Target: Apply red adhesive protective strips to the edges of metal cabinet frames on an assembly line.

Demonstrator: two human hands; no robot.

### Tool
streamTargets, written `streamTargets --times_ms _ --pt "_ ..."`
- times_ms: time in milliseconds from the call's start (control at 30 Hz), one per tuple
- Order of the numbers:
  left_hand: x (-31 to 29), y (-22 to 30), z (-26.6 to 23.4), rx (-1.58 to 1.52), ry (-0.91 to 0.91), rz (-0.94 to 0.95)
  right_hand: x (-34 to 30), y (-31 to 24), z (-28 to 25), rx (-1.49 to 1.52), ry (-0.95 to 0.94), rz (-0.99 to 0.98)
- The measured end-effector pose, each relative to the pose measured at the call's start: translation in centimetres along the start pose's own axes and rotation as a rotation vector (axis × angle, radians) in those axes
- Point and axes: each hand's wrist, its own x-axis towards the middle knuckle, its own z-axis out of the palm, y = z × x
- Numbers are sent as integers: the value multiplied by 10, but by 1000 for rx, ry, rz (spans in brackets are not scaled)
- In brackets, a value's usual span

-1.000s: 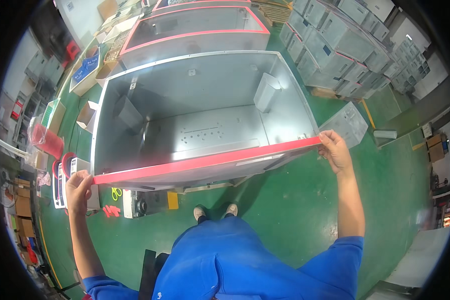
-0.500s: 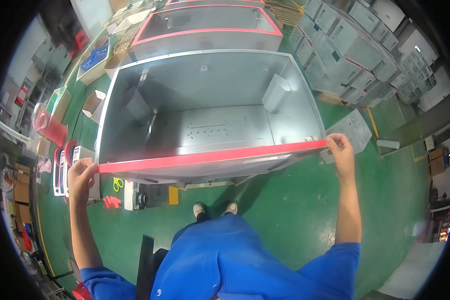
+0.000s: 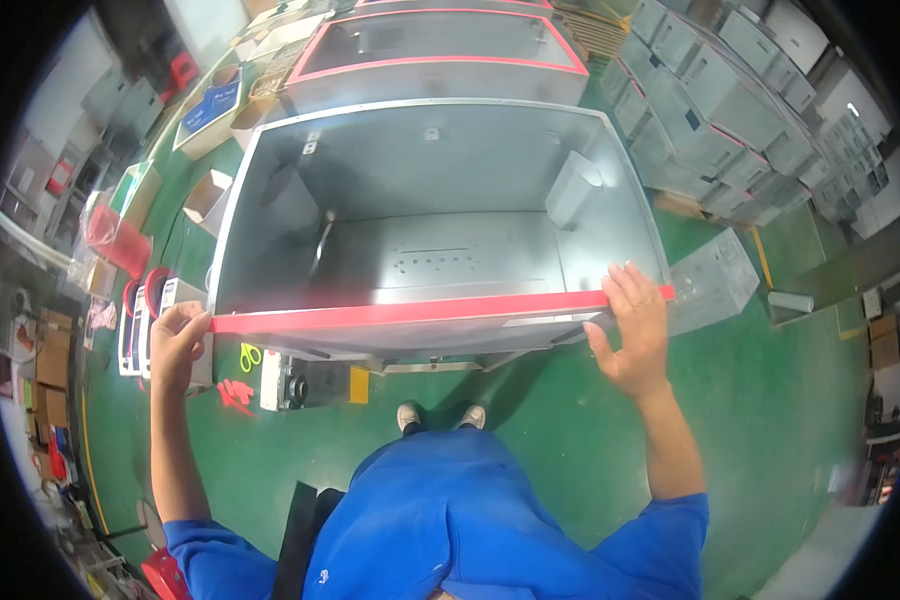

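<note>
- Left hand (image 3: 175, 340) grips the red front edge (image 3: 410, 312) of the open metal cabinet (image 3: 435, 215) at its left corner.
- Right hand (image 3: 635, 335) lies open, flat on the right corner.
- Advice: keep pressure even at both corners.

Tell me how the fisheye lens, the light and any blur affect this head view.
Head view: the fisheye bows the red strip between the left hand and right hand, and a black vignette rings the picture; even overhead light leaves soft sheen inside the grey metal cabinet; the centre is sharp, while the stacked grey boxes near the rim smear.
</note>
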Motion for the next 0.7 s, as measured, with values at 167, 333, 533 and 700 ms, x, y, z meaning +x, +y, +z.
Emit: streamTargets --times_ms 167,333,533,700 --pt "-3 6 4 -4 -11 12 5 -17 13 -18 -36 -85" --pt "-3 9 4 -7 -33 -13 -1 -23 24 -36 -50 -92" --pt "0 9 4 -10 -32 6 0 -24 26 -47 -34 -91" --pt "4 4 3 15 -16 20 -1 -23 29 -50 -14 -93"
